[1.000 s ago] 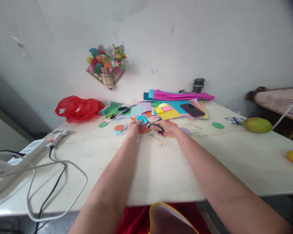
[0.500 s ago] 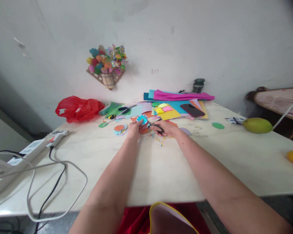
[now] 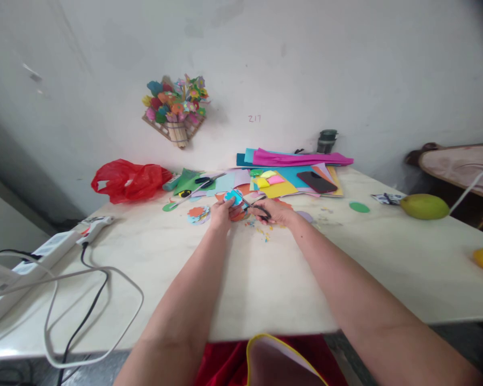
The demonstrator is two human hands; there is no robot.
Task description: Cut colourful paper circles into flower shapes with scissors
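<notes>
Between the fingers of my left hand (image 3: 221,213) is a blue paper piece (image 3: 232,198) with a roundish outline. My right hand (image 3: 276,212) is closed around the dark handles of a pair of scissors (image 3: 263,212), whose blades point left at the edge of the blue paper. Small coloured paper scraps (image 3: 263,232) lie on the table below the scissors. Left of my left hand lies a pile of cut paper flowers (image 3: 198,213), an orange one on top. Orange paper pieces sit under and behind my hands, partly hidden.
Coloured paper sheets (image 3: 284,192), a phone (image 3: 317,182) and a second pair of scissors (image 3: 205,181) lie behind. A red plastic bag (image 3: 129,181) stands at left, near a power strip (image 3: 50,246) with cables. At right are a green paper circle (image 3: 359,207) and a mango (image 3: 424,207).
Almost nothing differs. The blue paper in my left hand has turned slightly against the scissor blades; both arms stay in place.
</notes>
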